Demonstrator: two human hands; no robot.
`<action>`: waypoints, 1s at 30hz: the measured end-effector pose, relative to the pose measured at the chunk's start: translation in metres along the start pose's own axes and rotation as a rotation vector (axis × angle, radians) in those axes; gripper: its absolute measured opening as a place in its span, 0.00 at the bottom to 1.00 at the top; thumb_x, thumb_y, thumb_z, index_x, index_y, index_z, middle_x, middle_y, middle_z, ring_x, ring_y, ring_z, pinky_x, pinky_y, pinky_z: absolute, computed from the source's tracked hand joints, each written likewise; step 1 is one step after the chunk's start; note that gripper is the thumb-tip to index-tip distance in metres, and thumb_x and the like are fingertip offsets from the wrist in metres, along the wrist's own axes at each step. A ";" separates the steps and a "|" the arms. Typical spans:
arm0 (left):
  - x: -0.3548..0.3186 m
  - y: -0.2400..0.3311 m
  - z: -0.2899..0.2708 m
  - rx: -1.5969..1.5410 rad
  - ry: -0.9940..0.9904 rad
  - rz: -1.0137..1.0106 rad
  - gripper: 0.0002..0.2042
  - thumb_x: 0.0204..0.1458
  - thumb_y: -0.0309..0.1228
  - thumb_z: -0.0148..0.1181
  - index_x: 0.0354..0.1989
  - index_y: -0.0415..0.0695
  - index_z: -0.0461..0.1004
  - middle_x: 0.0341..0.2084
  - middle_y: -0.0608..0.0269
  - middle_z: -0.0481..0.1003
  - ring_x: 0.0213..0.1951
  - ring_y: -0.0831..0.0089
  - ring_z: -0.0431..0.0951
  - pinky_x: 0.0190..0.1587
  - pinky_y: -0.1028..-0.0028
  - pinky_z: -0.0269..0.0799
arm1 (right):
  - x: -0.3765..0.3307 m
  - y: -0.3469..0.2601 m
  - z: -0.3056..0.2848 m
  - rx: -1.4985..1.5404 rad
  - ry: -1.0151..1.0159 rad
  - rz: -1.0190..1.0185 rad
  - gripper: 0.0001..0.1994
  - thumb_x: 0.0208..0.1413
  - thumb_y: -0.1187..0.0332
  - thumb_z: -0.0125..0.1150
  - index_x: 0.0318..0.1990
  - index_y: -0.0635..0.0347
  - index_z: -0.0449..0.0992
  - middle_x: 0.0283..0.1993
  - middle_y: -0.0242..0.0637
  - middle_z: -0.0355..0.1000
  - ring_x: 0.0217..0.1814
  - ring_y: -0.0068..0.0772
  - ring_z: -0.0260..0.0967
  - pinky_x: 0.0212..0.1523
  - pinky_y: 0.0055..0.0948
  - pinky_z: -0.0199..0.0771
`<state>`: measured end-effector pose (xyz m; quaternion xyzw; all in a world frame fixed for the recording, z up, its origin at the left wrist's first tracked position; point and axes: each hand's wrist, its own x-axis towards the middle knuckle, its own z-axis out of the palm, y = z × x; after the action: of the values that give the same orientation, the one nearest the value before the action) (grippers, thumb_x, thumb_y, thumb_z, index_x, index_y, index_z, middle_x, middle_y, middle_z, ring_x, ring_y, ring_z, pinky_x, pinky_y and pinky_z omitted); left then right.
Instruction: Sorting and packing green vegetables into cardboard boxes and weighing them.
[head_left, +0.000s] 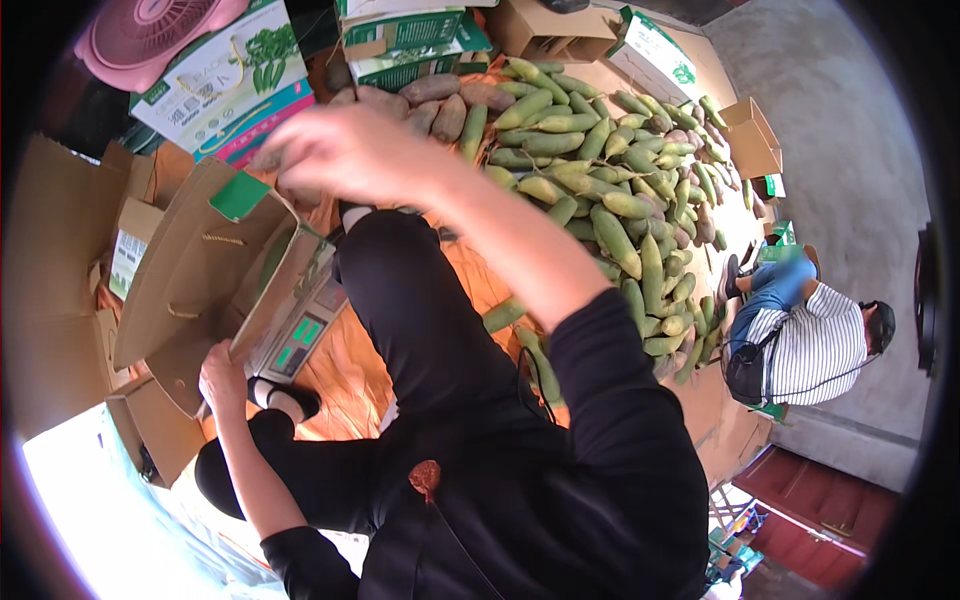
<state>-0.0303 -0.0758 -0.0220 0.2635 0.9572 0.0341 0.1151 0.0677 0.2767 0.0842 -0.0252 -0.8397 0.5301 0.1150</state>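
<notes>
An open cardboard box (190, 255) with rope handles stands at my left, its flap raised. My left hand (222, 382) is closed on the near edge of this box. Inside, part of a green radish (277, 255) shows. Beneath or against the box is a scale (298, 340) with a lit green display. My right hand (345, 150) is stretched over the far side of the box, beside the reddish-brown roots (430, 88). Motion smears its fingers, so whether they hold anything cannot be made out.
A large heap of green radishes (600, 170) spreads ahead and right. A pink fan (150, 40), a printed carton (225, 85) and stacked green boxes (405, 45) stand at the back. At right, a person in a striped shirt (815, 345) sits by the heap. Orange sheeting (355, 385) covers floor.
</notes>
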 end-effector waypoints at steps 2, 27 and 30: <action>0.000 -0.004 0.002 0.023 0.016 0.000 0.14 0.46 0.29 0.62 0.42 0.40 0.76 0.37 0.48 0.77 0.42 0.50 0.76 0.44 0.59 0.71 | -0.041 0.059 -0.037 -0.098 0.177 0.185 0.17 0.53 0.66 0.63 0.51 0.53 0.74 0.44 0.37 0.76 0.43 0.28 0.74 0.42 0.30 0.75; -0.005 -0.001 0.007 -0.002 0.031 -0.062 0.09 0.47 0.33 0.60 0.36 0.48 0.78 0.32 0.59 0.75 0.40 0.57 0.76 0.42 0.63 0.72 | -0.404 0.259 0.014 -0.864 -0.493 1.502 0.41 0.40 0.61 0.72 0.63 0.45 0.56 0.66 0.37 0.52 0.68 0.42 0.51 0.60 0.46 0.65; -0.003 0.003 0.000 0.004 0.032 -0.038 0.08 0.47 0.31 0.59 0.36 0.48 0.77 0.32 0.60 0.75 0.40 0.58 0.76 0.42 0.63 0.72 | -0.413 0.263 0.023 -0.900 -0.418 1.460 0.35 0.41 0.61 0.72 0.59 0.46 0.61 0.63 0.37 0.57 0.66 0.42 0.55 0.58 0.46 0.67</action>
<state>-0.0262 -0.0752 -0.0213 0.2450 0.9638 0.0343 0.0997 0.4434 0.3034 -0.2299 -0.5007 -0.7472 0.0839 -0.4290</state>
